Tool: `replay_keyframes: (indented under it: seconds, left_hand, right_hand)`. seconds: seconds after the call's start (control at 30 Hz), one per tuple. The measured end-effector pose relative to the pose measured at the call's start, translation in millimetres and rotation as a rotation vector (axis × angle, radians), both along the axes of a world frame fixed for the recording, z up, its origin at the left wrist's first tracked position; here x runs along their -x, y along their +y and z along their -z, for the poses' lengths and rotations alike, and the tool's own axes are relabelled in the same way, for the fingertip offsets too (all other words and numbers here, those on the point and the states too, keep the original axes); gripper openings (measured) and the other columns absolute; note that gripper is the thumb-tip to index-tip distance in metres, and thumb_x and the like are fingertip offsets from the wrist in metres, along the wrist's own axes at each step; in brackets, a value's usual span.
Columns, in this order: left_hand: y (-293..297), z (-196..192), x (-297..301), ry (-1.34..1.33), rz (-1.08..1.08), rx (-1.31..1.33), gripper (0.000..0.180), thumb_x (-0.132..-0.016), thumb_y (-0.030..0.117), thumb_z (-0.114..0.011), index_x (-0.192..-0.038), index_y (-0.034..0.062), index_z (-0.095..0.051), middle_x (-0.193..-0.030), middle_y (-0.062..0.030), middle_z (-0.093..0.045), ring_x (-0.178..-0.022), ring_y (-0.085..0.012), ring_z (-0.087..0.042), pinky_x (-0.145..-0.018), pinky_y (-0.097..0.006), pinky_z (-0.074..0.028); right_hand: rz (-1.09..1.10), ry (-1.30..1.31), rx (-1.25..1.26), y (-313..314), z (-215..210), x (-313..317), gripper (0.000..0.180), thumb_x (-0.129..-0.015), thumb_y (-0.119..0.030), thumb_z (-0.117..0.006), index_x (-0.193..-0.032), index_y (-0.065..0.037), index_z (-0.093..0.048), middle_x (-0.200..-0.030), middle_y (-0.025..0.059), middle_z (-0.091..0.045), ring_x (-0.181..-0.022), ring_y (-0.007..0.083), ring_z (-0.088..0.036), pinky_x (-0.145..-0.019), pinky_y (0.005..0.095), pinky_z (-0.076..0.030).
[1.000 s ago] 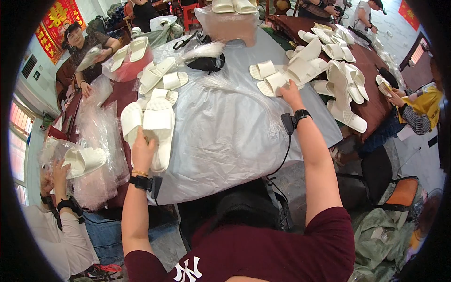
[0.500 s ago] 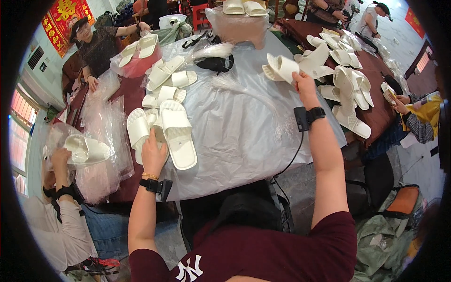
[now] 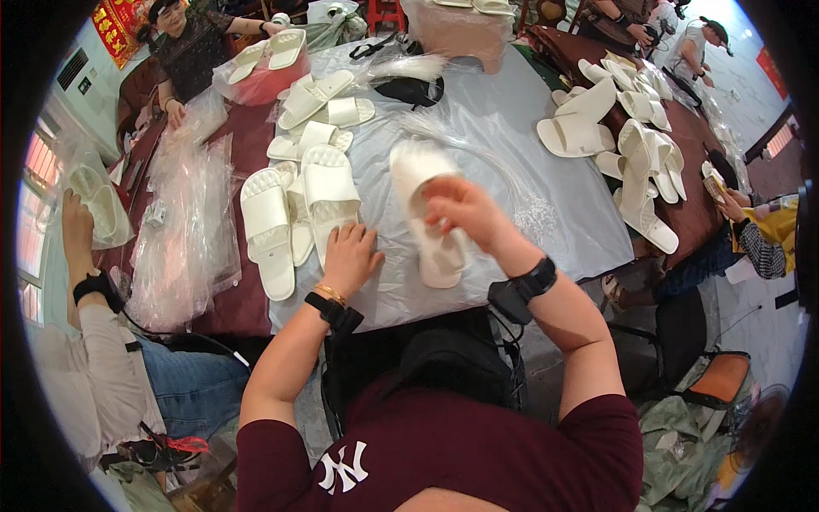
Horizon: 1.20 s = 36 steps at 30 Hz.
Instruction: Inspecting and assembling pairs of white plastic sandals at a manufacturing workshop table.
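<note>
My left hand (image 3: 350, 256) lies with its fingers spread at the heel end of a white slipper (image 3: 332, 193), whose strap faces up. Beside that one, another white slipper (image 3: 267, 235) rests partly over more slippers. In front of me, blurred white slippers (image 3: 440, 260) are on the grey plastic sheet (image 3: 529, 275). Over them hovers my right hand (image 3: 467, 212), fingers bent and smeared by motion; whether it still touches them I cannot make out. A bundle of thin clear strands (image 3: 486, 166) lies just beyond the right hand.
More slippers (image 3: 317, 138) lie farther up on the left. A pile of slippers (image 3: 640, 166) covers the right table. Clear plastic bags (image 3: 183, 243) are spread at left, where a neighbour's hand (image 3: 75, 224) holds a bagged slipper (image 3: 102, 205). A black pouch (image 3: 409, 90) lies at the back.
My right hand has come left and nearer from the right-hand pile, bringing slippers to the sheet's middle. My left hand has shifted right, to the slipper's heel. The neighbour's bagged slipper has moved up.
</note>
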<state>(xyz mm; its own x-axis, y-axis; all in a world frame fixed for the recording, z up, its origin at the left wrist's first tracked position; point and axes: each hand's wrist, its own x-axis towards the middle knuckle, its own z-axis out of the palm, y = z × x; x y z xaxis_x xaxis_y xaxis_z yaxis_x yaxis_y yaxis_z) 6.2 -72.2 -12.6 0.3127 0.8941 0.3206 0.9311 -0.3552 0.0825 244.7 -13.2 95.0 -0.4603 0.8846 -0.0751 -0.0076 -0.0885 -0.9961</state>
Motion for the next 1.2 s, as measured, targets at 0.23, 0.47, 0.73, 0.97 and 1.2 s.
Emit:
replay_keyframes:
  seconds: [0.23,0.47,0.73,0.97,1.2]
  left_hand:
    - [2,6,39,0.043,-0.100,-0.040,0.035,-0.075,0.021,-0.066,-0.106,0.0056,-0.059,-0.112,-0.0100,-0.057,-0.115,-0.0284,-0.048,-0.101,-0.048,-0.032]
    - [-6,11,67,0.122,-0.247,-0.144,0.054,-0.078,0.024,-0.064,-0.129,0.0128,-0.051,-0.140,-0.0111,-0.040,-0.132,-0.0311,-0.031,-0.109,-0.056,-0.019]
    - [16,20,105,0.175,-0.304,-0.146,0.052,-0.078,0.024,-0.064,-0.127,0.0123,-0.051,-0.139,-0.0107,-0.041,-0.131,-0.0317,-0.033,-0.110,-0.054,-0.020]
    - [21,7,81,0.086,-0.321,-0.090,0.044,-0.076,0.016,-0.065,-0.119,0.0103,-0.057,-0.133,-0.0108,-0.046,-0.126,-0.0294,-0.039,-0.107,-0.052,-0.025]
    - [6,5,43,-0.215,-0.176,-0.079,0.036,-0.080,0.014,-0.061,-0.115,0.0058,-0.059,-0.125,-0.0142,-0.052,-0.117,-0.0317,-0.047,-0.100,-0.046,-0.034]
  right_hand:
    - [0.112,-0.454,-0.355,5,63,-7,0.033,-0.080,-0.013,-0.064,-0.108,0.003,-0.059,-0.101,0.0154,-0.064,-0.075,0.0223,-0.062,-0.066,0.0323,-0.050]
    - [0.158,-0.670,-0.747,-2,106,-8,0.056,-0.074,-0.020,-0.071,-0.123,-0.002,-0.050,-0.125,0.0223,-0.050,-0.109,0.0369,-0.050,-0.090,0.0445,-0.043]
    - [0.195,-0.791,-0.682,-2,121,2,0.071,-0.072,-0.022,-0.072,-0.133,-0.003,-0.040,-0.131,0.0276,-0.042,-0.115,0.0434,-0.045,-0.099,0.0459,-0.038]
    - [0.195,-0.720,-0.707,1,125,-20,0.066,-0.074,-0.019,-0.070,-0.130,-0.001,-0.042,-0.123,0.0247,-0.048,-0.112,0.0408,-0.047,-0.096,0.0454,-0.039]
    - [0.245,-0.655,-0.465,-12,116,-43,0.040,-0.079,-0.018,-0.066,-0.113,0.002,-0.057,-0.102,0.0189,-0.060,-0.092,0.0317,-0.058,-0.081,0.0390,-0.047]
